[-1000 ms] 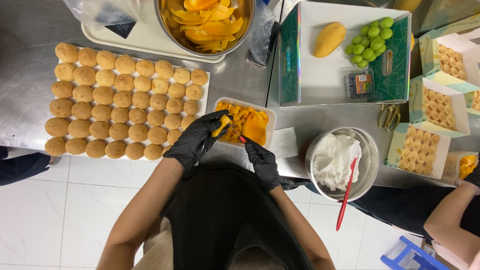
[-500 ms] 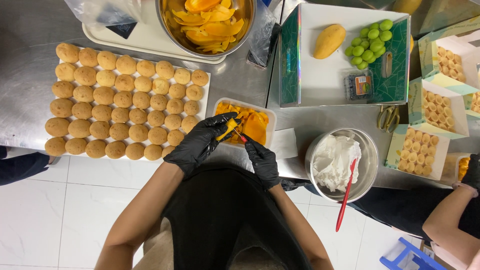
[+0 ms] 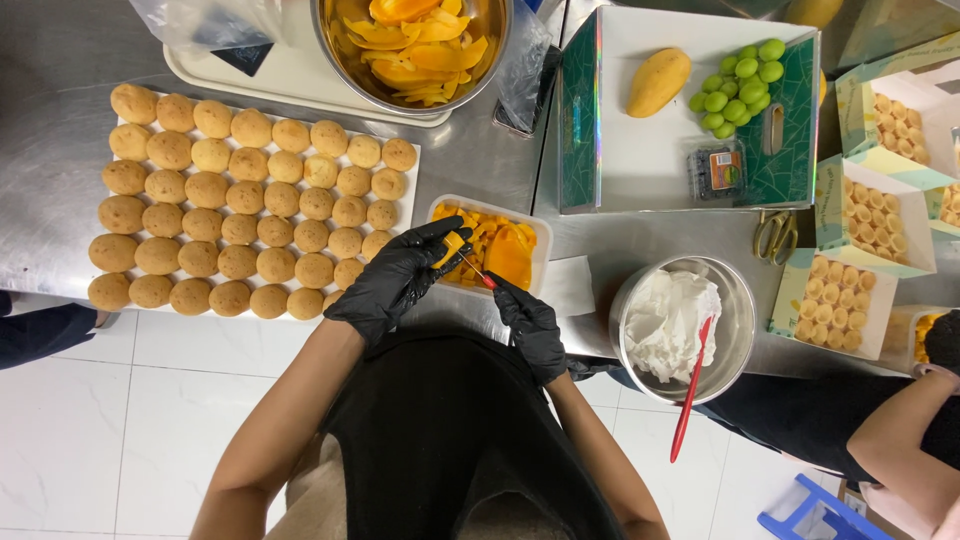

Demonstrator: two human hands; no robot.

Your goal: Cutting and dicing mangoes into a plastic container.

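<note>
Both my hands wear black gloves. My left hand (image 3: 392,281) pinches a small piece of mango (image 3: 451,246) over the near edge of a white rectangular tub (image 3: 540,262) filled with mango slices. My right hand (image 3: 528,322) holds a small knife with a red handle (image 3: 480,275), its tip against the mango piece. To the left lies a white sheet (image 3: 411,190) covered with several rows of round golden buns (image 3: 245,197).
A metal bowl of mango slices (image 3: 412,45) stands on a white tray at the back. A metal bowl of white cream (image 3: 680,318) holds a red spatula (image 3: 689,390). An open box (image 3: 690,105) contains a whole mango and green grapes. Boxes of small pastries (image 3: 845,303) sit right, near another person's arm (image 3: 905,435).
My left hand has shifted slightly right with the mango piece, toward the tub, and the knife has come up against it.
</note>
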